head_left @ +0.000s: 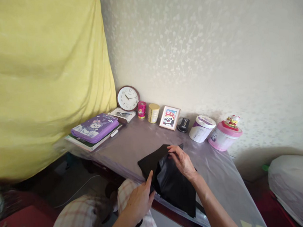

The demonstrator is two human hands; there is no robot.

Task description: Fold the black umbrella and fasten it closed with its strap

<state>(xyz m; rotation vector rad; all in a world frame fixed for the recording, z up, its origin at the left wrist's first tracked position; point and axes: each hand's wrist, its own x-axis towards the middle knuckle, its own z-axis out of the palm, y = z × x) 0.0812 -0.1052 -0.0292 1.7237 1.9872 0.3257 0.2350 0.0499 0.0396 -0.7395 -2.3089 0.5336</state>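
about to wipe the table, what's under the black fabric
The tabletop shows around the black fabric, and a dark strip shows by its lower right corner. Whatever lies directly beneath is covered by the fabric.

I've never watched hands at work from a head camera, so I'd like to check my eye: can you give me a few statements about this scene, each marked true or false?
1. The left hand and the right hand both touch the black item. True.
2. The clock lies face down. False: the clock stands up with its face showing.
3. The picture frame shows a panda in a red hat. True.
4. The cat figurine sits on the purple case. False: the cat figurine sits on the pink tub.
5. The purple case lies near the yellow curtain. True.
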